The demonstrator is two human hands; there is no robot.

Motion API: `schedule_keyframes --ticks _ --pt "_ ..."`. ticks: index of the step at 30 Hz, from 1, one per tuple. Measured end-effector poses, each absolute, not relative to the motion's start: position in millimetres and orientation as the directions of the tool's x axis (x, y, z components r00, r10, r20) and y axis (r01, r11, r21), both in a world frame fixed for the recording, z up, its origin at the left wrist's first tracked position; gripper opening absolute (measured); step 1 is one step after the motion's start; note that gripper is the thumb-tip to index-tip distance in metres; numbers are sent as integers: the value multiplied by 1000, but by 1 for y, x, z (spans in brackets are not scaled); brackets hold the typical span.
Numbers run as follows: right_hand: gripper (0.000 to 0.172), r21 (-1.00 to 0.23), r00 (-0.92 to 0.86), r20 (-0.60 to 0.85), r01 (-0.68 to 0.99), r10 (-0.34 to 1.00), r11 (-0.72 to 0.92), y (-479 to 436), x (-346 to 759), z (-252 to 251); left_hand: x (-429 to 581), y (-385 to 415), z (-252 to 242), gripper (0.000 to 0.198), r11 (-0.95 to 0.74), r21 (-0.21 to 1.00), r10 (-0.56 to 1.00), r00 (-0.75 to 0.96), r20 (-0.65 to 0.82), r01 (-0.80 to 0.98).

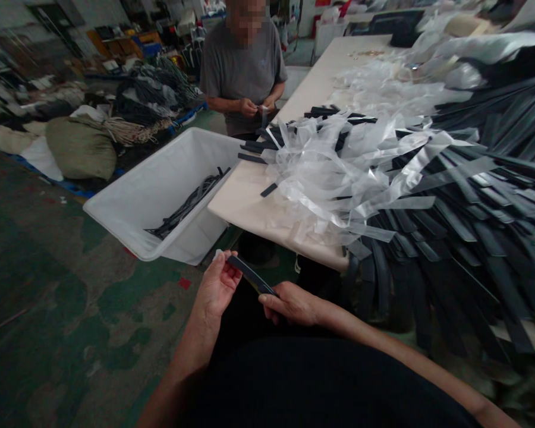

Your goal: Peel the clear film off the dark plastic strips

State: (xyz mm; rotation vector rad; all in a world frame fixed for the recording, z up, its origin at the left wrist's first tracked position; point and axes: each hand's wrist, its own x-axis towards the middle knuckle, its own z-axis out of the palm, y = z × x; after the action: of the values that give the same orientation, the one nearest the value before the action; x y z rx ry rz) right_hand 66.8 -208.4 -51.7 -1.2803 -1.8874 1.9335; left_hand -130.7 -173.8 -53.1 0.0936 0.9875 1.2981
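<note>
A flat black strip (252,274) slants across in front of my body. My right hand (292,303) is closed around its lower end, thumb on top. At its upper end my left hand (217,285) is turned palm up with curled fingers, close against the strip's tip. A small whitish piece of plastic film (218,254) shows at the left thumb and fingertips. Whether the left fingers also grip the strip, I cannot tell.
A pale table (243,199) bears tangled clear plastic film (325,178) and many black strips (485,238) spilling over its edge. A white tub (129,190) holds dark strips. Across from me stands a person (247,71) handling a small piece. Sacks (80,145) lie at left.
</note>
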Motion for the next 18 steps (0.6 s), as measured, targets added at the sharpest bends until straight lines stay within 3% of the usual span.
schedule_keyframes --ticks 6,18 --pt "49 -916 -649 -362 382 669 -124 -208 67 -51 -129 -175 -48 10 293 488 831 -34 -556 -822" --pt "46 -900 -636 -355 430 686 -67 -206 67 -49 -125 -173 -49 9 312 543 840 -41 -541 -780"
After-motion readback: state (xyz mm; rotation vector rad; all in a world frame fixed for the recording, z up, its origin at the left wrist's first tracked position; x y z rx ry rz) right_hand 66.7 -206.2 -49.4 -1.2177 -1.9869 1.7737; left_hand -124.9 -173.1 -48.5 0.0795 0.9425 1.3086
